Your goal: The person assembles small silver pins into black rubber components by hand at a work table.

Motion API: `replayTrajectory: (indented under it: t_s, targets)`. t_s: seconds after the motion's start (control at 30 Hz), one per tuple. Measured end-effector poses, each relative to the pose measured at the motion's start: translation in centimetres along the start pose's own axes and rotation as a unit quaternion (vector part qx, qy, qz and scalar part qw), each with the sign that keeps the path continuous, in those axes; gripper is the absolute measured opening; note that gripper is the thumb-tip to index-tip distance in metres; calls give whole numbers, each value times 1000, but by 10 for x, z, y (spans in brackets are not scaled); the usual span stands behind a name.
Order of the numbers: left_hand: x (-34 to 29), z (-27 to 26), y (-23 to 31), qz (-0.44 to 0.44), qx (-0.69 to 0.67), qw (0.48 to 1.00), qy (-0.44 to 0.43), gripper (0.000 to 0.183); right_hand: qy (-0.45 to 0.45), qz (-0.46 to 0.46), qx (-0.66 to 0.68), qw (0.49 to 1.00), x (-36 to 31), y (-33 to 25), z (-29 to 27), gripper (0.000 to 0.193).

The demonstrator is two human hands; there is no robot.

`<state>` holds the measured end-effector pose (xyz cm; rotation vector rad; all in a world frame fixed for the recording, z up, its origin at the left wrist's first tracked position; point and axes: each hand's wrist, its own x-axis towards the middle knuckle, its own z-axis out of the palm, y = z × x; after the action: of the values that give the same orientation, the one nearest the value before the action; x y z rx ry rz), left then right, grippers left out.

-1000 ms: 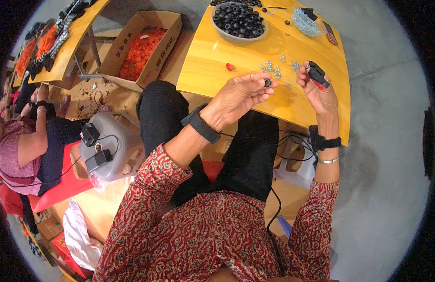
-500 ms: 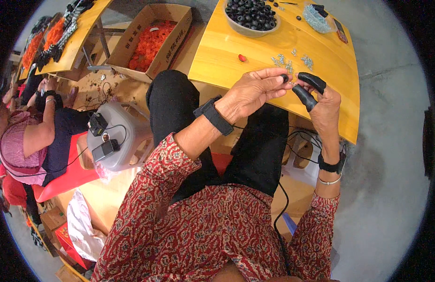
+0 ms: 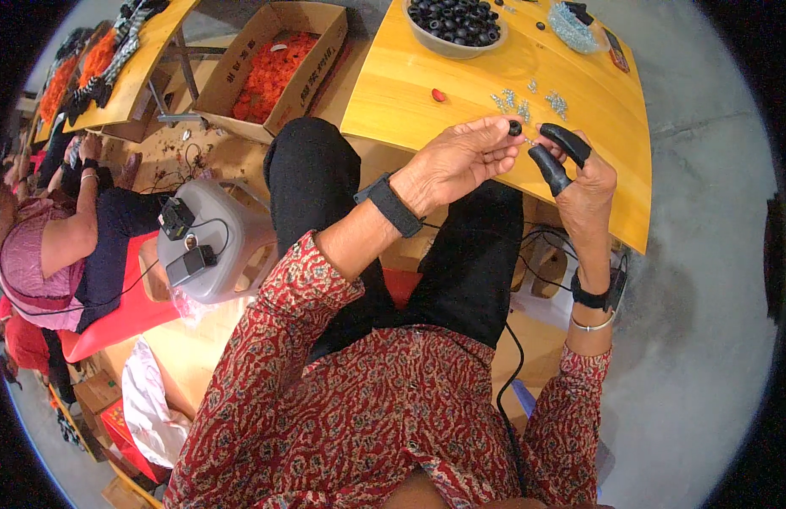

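Observation:
Over the near edge of the yellow table point(image 3: 393, 110), my left hand point(image 3: 457, 161) pinches a black bead point(image 3: 514, 128) between thumb and forefinger, its hole partly showing. Just to the right, my right hand point(image 3: 586, 182) wears black covers on the thumb and forefinger. Those two covered fingertips are close together at a tiny shiny metal piece point(image 3: 530, 142) beside the bead; its exact kind is too small to tell. Small silvery pieces point(image 3: 557, 105) lie in loose clusters beyond my hands. At the far side, a pale bowl point(image 3: 451, 47) is heaped with black beads point(image 3: 461, 19).
A red scrap point(image 3: 439, 95) lies on the table. A clear bag of pale-blue bits point(image 3: 573, 30) and a phone-like device point(image 3: 616, 53) sit far right. Leftward are a cardboard box point(image 3: 321, 64) of orange pieces, a grey stool point(image 3: 227, 267) with black adapters, and a seated person point(image 3: 66, 246).
The bead has turned slightly in my left fingers, showing more of its hole. My right fingers have shifted a little. Both hands stay in nearly the same place.

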<state>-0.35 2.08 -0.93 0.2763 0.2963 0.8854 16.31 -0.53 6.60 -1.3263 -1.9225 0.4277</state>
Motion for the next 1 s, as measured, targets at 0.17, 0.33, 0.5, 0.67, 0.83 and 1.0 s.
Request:
replayTrajectory:
  t_s: [0.17,0.33,0.5,0.67,0.83,1.0]
  targets:
    - [1,3,-2,3,2,1000,-10,30,5,-25,-38,999,1,-2,2,25]
    - [-1,3,-4,7,29,1000,-11,33,3,-38,-63,997,-1,0,2,24]
    - [-1,5,-7,20,69,997,-3,32,-6,-91,-120,989,2,0,-2,24]
    - [-5,10,-7,7,98,995,-9,31,-28,-128,-125,983,1,-4,-6,26]
    - [-6,10,-7,-36,115,993,-10,30,-39,-95,-96,990,0,-3,-12,29]
    - [-9,7,-5,-68,120,990,-25,27,-90,70,125,986,-7,20,-15,29]
